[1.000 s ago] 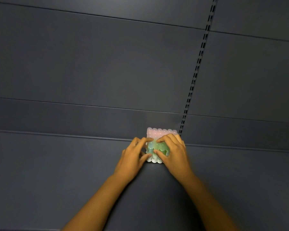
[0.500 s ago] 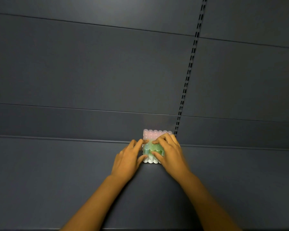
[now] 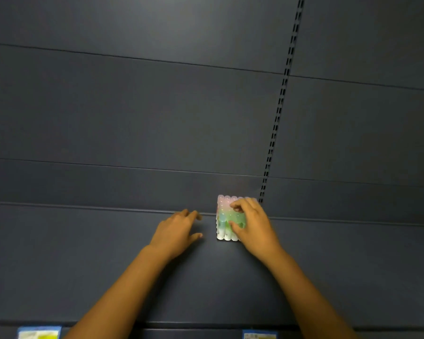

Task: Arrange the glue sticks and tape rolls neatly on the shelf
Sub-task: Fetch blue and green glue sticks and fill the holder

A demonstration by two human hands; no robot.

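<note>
A tight block of glue sticks (image 3: 224, 220) with pale pink, green and white caps stands upright on the dark shelf (image 3: 108, 265), against the back panel. My right hand (image 3: 253, 223) rests over the block's right half, fingers curled on the caps and thumb against the front sticks. My left hand (image 3: 175, 228) lies on the shelf a short gap to the left of the block, fingers loosely spread and holding nothing. No tape rolls are in view.
A slotted upright strip (image 3: 277, 118) runs down the back panel just right of the block. Two price labels (image 3: 38, 333) sit on the shelf's front edge at the bottom, one left and one right.
My left hand has come off the block's left side and moved left onto the shelf. My right hand stays on the glue sticks. The view has tilted down slightly.
</note>
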